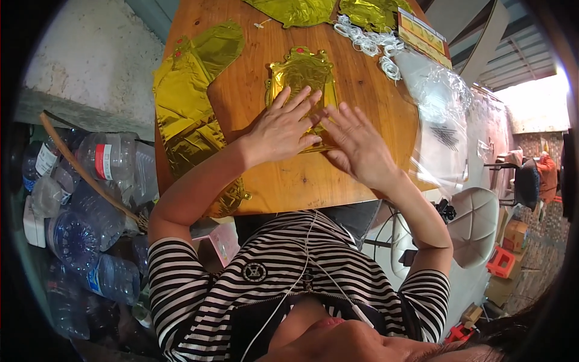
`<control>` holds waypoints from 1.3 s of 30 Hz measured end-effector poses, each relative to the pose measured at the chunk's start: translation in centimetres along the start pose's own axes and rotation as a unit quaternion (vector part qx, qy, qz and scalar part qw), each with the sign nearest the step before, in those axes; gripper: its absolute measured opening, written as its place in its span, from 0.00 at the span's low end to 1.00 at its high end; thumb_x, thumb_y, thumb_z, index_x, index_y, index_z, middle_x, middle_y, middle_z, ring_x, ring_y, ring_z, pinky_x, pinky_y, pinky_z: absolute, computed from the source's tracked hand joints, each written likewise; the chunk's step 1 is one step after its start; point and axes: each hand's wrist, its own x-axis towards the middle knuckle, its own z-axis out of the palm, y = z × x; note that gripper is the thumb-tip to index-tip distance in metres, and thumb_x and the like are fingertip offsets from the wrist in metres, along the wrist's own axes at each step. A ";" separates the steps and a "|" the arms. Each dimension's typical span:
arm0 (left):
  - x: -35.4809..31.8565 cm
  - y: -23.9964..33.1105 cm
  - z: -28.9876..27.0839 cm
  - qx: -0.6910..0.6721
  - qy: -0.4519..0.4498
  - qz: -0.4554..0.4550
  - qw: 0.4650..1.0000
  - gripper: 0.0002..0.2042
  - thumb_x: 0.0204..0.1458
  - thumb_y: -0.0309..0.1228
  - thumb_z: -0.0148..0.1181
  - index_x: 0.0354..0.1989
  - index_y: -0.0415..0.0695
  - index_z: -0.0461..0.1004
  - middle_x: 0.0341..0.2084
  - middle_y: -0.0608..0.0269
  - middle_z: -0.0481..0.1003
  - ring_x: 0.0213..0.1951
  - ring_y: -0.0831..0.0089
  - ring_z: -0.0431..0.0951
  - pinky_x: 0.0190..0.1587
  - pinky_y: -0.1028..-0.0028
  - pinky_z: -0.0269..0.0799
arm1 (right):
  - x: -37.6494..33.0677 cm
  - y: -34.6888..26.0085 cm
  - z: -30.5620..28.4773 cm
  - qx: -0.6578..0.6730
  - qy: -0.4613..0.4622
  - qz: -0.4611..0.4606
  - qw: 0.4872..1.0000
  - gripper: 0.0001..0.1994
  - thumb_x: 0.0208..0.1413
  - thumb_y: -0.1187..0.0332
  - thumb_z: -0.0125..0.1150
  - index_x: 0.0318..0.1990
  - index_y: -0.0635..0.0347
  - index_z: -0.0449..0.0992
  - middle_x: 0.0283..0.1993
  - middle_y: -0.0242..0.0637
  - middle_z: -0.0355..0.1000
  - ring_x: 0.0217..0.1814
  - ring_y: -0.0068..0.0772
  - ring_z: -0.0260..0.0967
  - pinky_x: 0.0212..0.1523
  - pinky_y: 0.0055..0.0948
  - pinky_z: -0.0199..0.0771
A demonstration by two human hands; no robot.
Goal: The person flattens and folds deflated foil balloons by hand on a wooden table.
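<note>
Overhead view of a wooden counter [362, 90], with all positions given relative to the gold foil balloon [301, 75] lying flat at its centre. The left hand [282, 128] rests palm down on the lower part of this balloon, its fingers [300, 99] spread wide and extended; they press on the foil and clasp nothing. The right hand [357, 145] lies just beside it, over the balloon's lower right corner, its fingers [344, 116] likewise stretched out flat and apart, gripping nothing; the fingertips of the two hands nearly meet over the foil.

Left of the central balloon, a pile of flattened gold foil balloons [187, 114] runs along the counter's left edge, down to its near corner. Beyond the central balloon, at the far edge, lie two further crumpled gold foil pieces [298, 11]. To its upper right sits a heap of white coiled ribbon [371, 42], next to a flat yellow and red printed card [425, 36]. Right of it, clear plastic bags [440, 102] cover the counter's right end.

Off the counter, well to the left of the balloon, empty clear plastic bottles [90, 205] are heaped on the floor. Well to its lower right stands a white padded chair [476, 223]. The person wears a black-and-white striped shirt [289, 265].
</note>
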 end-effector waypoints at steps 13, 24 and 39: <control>-1.9 -2.5 -3.4 -0.209 0.147 -0.077 0.964 0.23 0.66 0.35 0.53 0.68 0.42 0.68 0.71 0.49 0.62 0.75 0.51 0.55 0.75 0.51 0.49 | -1.6 0.7 2.2 0.016 -0.177 -0.023 0.984 0.32 0.69 0.52 0.51 0.75 0.59 0.59 0.80 0.48 0.49 0.84 0.50 0.41 0.81 0.51 0.36; -4.7 2.0 -2.1 -0.016 0.032 -0.052 0.998 0.33 0.58 0.47 0.64 0.68 0.40 0.67 0.74 0.49 0.57 0.75 0.49 0.54 0.75 0.48 0.49 | -1.4 0.9 2.1 0.024 -0.179 -0.051 0.982 0.30 0.69 0.53 0.51 0.74 0.53 0.61 0.81 0.47 0.47 0.84 0.53 0.39 0.81 0.53 0.36; 0.1 -2.6 -1.9 -0.103 0.133 -0.071 0.983 0.21 0.61 0.31 0.63 0.61 0.41 0.73 0.67 0.52 0.68 0.67 0.58 0.67 0.69 0.58 0.62 | -0.8 2.0 2.4 0.045 -0.187 -0.066 0.979 0.28 0.68 0.56 0.54 0.74 0.50 0.63 0.82 0.47 0.45 0.85 0.51 0.38 0.81 0.50 0.36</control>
